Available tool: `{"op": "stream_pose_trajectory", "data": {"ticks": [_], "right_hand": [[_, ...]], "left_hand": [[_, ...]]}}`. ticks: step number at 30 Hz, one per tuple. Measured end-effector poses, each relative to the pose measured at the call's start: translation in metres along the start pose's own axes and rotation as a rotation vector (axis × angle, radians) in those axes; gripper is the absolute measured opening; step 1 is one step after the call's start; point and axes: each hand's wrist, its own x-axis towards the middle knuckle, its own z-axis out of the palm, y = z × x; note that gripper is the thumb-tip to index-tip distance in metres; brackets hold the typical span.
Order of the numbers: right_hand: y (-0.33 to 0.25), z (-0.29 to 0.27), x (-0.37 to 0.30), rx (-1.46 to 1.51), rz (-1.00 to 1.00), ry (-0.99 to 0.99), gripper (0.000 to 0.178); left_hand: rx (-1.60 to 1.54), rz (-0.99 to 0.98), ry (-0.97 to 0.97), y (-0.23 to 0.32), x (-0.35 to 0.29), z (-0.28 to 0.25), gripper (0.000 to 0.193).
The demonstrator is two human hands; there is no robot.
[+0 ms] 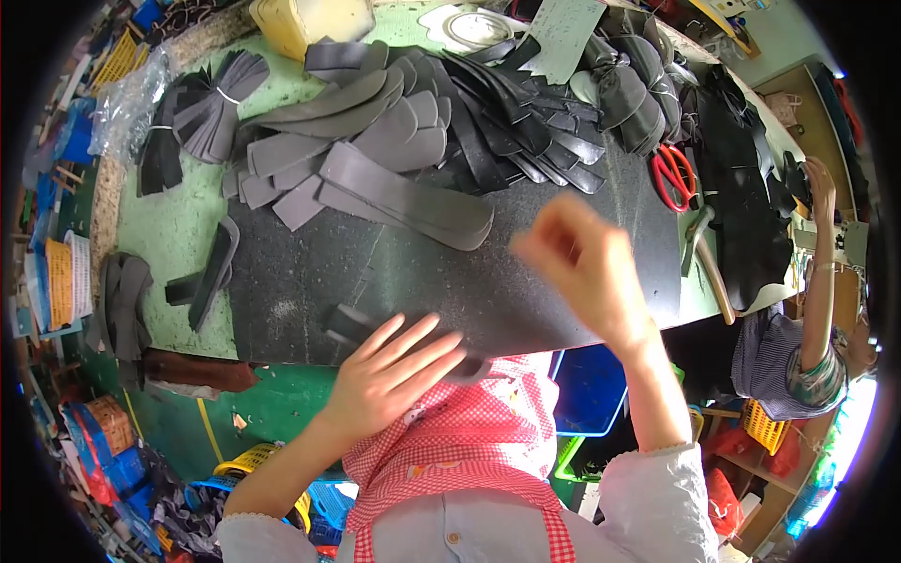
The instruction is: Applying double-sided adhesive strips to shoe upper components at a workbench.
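My left hand [389,377] lies flat with fingers apart on a dark curved strip [349,323] at the table's near edge, covering its middle. My right hand [591,272] is raised over the black work mat [422,281], its fingers curled into a pinch. Motion blurs those fingertips, so anything between them is hidden from me. Beyond my hands lies a spread heap of grey strips [404,202], overlapping in layers. Glossy black strips [521,122] fan out to its right.
Tied bundles of strips [214,108] sit at the far left. On the right are red-handled scissors [673,176], a hammer [713,267] and black sheet material [746,206]. A yellowish container [291,26] stands at the back. Another person's arm [822,244] reaches in at the far right.
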Motion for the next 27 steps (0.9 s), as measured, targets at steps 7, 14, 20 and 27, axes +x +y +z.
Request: {"op": "stream_pose_trajectory", "data": {"ticks": [7, 14, 20, 27], "right_hand": [[0.047, -0.004, 0.086, -0.108, -0.087, 0.405, 0.035], [0.094, -0.073, 0.004, -0.178, 0.089, 0.172, 0.035], [0.058, -0.066, -0.014, -0.242, -0.087, 0.415, 0.025], [0.008, 0.024, -0.003, -0.224, -0.403, 0.005, 0.042]], "left_hand": [[0.403, -0.401, 0.291, -0.087, -0.044, -0.071, 0.044], [0.202, -0.141, 0.349, -0.063, 0.086, -0.033, 0.052], [0.083, -0.248, 0.408, -0.069, 0.122, -0.007, 0.039], [-0.058, -0.296, 0.524, -0.066, 0.132, 0.008, 0.032]]}}
